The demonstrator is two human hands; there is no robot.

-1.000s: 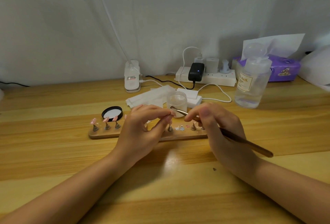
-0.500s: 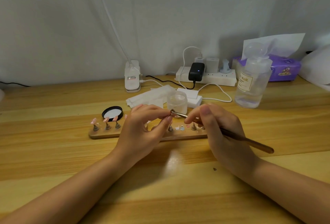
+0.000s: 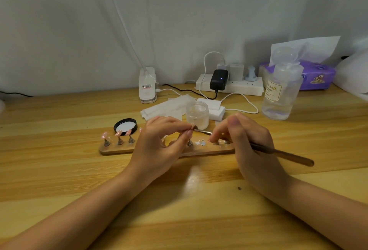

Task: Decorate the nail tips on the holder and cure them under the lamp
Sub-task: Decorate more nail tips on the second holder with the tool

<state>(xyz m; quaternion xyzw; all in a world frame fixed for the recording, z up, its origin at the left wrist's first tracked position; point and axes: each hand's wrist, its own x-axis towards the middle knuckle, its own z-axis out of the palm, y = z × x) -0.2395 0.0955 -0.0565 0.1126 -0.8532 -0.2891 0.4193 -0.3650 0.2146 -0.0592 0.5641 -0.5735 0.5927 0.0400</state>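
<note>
The left hand (image 3: 159, 146) is pinching a nail tip (image 3: 192, 125) above the holder (image 3: 119, 149) on the bench; the right hand (image 3: 251, 146) is gripping the brush (image 3: 278, 153), decorating it. Next, likely reseating it steadily.

The table (image 3: 59, 170) is honey-yellow wood with darker grain stripes. The nail holder (image 3: 119, 150) is pale tan wood; its nail tips (image 3: 117, 134) are glossy pink on grey metal stands. The brush (image 3: 278, 153) has a dark brown handle. Toward the far edge: a black-rimmed lid (image 3: 125, 125) with a white centre, a frosted jar (image 3: 197, 115), a clear bottle (image 3: 280, 94) with a cream label, a white power strip (image 3: 229, 86) with a black adapter (image 3: 219, 80) – and a purple tissue pack (image 3: 316, 75).
</note>
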